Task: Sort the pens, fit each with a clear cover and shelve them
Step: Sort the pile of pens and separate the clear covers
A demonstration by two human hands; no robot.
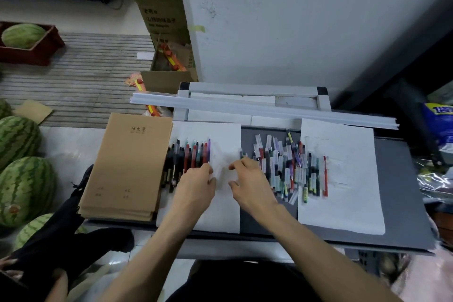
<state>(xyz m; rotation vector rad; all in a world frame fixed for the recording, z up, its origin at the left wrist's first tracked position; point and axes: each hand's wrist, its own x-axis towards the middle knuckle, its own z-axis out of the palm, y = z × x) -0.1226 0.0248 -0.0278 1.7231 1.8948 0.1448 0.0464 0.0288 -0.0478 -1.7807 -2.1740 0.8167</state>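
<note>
Although blur smeared the clear cover [218, 172], we saw the left hand [196, 190] pinching it and the right hand [251, 185] curled round a dark pen [241, 154] above a paper sheet [220, 216]. A pen row [191, 154] lay left, a jumbled pen pile [289, 169] right, on the grey table [402, 203] near watermelons [24, 189].

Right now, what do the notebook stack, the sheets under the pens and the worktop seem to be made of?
Notebook stack: kraft-brown paper or thin card covers, matt, with layered edges showing at the front.
Sheets: plain white paper, matt, thin and lying flat.
Worktop: a dark grey, smooth, dull board, perhaps laminate or plastic. Its thin front edge shows, but the material stays uncertain.
</note>
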